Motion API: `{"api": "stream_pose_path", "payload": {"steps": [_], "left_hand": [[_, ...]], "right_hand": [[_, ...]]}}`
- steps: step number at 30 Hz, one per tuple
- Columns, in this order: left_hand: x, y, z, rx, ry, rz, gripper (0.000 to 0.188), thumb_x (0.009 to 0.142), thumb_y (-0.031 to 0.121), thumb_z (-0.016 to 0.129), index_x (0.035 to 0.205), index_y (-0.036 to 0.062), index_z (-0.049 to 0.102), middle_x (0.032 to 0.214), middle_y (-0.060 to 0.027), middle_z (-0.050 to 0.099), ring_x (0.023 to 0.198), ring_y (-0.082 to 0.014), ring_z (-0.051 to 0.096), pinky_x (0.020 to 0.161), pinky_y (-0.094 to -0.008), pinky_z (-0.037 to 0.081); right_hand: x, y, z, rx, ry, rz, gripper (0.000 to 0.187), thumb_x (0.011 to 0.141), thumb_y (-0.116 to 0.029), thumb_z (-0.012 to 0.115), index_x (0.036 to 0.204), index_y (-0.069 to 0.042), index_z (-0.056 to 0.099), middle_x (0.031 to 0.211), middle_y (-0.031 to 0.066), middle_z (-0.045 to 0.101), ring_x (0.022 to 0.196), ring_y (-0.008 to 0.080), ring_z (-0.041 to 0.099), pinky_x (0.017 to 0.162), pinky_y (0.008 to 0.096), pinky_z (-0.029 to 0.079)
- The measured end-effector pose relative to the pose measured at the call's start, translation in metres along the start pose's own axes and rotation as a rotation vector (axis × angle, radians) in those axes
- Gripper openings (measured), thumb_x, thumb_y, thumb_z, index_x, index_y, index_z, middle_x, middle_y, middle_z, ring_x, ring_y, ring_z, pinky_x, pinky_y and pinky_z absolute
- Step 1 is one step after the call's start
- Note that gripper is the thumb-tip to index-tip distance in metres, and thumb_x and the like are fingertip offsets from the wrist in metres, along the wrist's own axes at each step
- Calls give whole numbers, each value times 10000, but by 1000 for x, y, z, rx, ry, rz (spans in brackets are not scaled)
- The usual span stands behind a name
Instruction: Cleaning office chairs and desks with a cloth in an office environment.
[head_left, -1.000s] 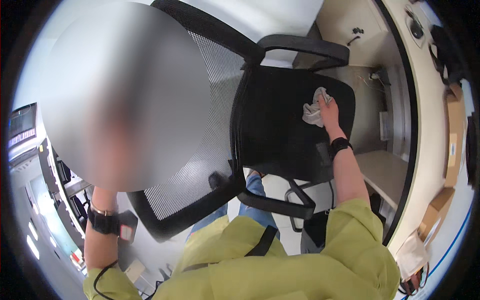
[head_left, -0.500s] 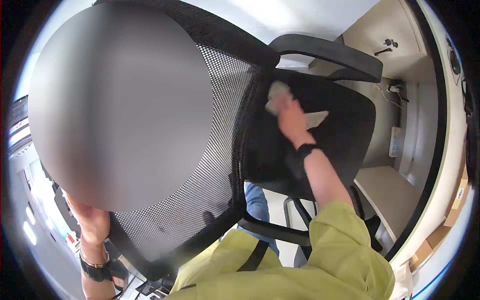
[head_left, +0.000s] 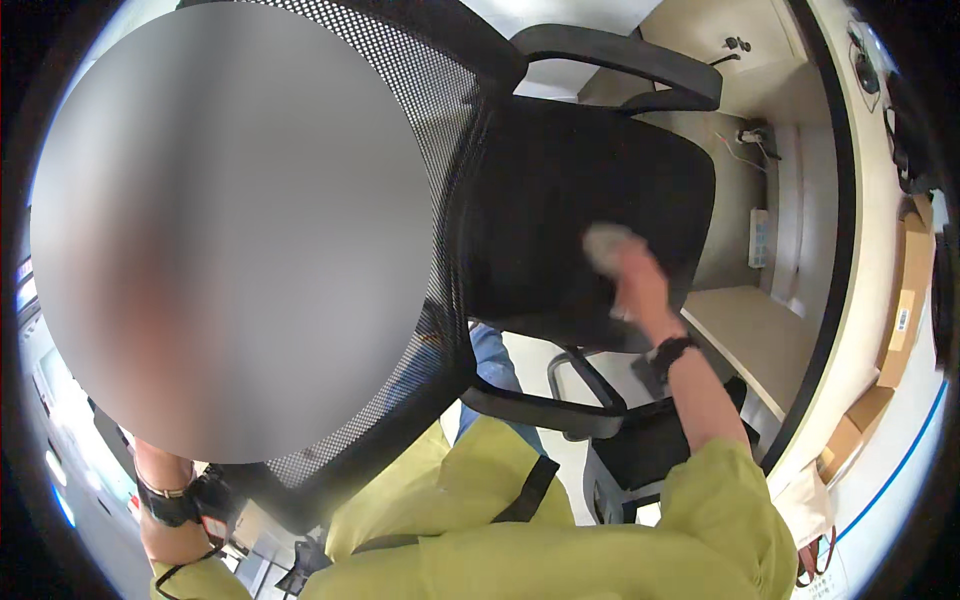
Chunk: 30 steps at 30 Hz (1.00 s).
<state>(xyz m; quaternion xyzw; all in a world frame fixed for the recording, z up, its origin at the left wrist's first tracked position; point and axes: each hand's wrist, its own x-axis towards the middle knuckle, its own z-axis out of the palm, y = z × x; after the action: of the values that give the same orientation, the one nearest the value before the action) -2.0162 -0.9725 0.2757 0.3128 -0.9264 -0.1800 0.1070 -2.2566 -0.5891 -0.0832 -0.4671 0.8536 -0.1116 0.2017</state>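
Note:
A black office chair lies across the view, with its seat at the middle and its mesh backrest at the left. My right hand, smeared by motion, is closed on a pale cloth over the near right part of the seat. At the lower left, only the wrist end of my left hand shows beside the backrest. A grey blurred disc hides its fingers, so its grip cannot be made out.
One black armrest juts out at the far side, another armrest near my body. Right of the seat stands a beige desk with a low shelf panel beneath. Brown cardboard boxes sit beyond it, and a cable hangs inside.
My right hand has moved with the cloth from the far left part of the seat toward its near right side. The chair appears shifted left and up in view.

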Motion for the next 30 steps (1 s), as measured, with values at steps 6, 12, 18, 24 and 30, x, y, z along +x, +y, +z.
{"api": "stream_pose_path", "payload": {"steps": [6,12,18,24,30], "left_hand": [[3,-4,-1,40,-46,4,623,853,36,557,1401,75,264,1378,-147,387,1220,-267,454,1040,-400,346],[3,-10,6,65,-8,16,624,860,56,559,1403,81,253,1410,-129,350,1227,-281,447,1043,-408,346],[2,-19,-3,176,18,78,611,872,68,545,1408,114,255,1436,-119,313,1286,-298,372,1069,-430,303],[9,-15,4,148,-16,45,589,885,114,541,1407,121,268,1402,-116,375,1250,-283,426,1054,-445,320],[7,-31,5,149,-3,21,590,888,132,537,1413,121,267,1386,-117,396,1222,-279,455,1033,-427,340]], "right_hand": [[89,-6,14,307,394,380,437,828,-48,446,1263,-88,442,1244,213,460,1094,389,497,873,437,453],[5,-135,104,228,-607,-288,363,830,-73,443,1163,-173,545,1054,123,606,966,315,594,791,435,483],[-57,-42,70,222,-485,-500,227,808,-121,502,1011,-141,602,1042,73,589,911,269,581,769,374,492],[-91,126,0,-11,-66,630,303,846,-113,469,1144,-90,521,1152,171,521,988,359,555,814,441,473],[6,138,-42,-9,425,651,416,806,-80,509,1220,-75,465,1237,224,446,1141,401,425,901,473,421]]}}
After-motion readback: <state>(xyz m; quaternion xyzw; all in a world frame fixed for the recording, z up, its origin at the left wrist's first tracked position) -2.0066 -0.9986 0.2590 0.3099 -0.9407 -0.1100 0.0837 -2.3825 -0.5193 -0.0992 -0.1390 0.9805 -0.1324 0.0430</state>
